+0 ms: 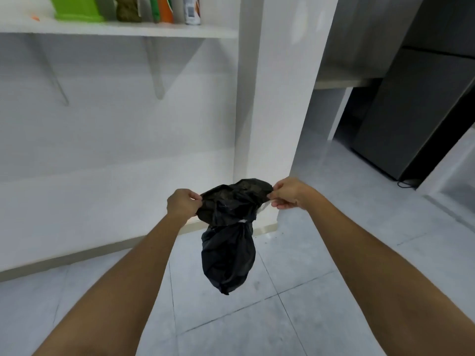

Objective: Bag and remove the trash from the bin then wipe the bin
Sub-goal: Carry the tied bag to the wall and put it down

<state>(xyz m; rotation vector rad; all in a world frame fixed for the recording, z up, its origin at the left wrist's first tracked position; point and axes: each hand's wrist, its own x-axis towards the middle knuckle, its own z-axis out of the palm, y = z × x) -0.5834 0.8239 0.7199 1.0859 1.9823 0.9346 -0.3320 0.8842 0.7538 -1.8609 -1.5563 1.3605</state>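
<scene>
A black trash bag (pixel 227 258) hangs in the air in front of me, above the tiled floor. Its lower part bulges with contents and narrows at a neck where a bit of white shows. Above the neck the loose top of the bag spreads sideways. My left hand (pixel 183 203) pinches the left edge of that top. My right hand (pixel 289 193) pinches the right edge, and the plastic is stretched between them. No bin is in view.
A white wall shelf (pixel 123 30) at the upper left carries a green container (pixel 77 9) and several bottles. A white pillar (pixel 277 104) stands behind the bag. A dark fridge (pixel 411 111) with a cable on the floor is at the right. Grey floor tiles (pixel 321 253) lie below.
</scene>
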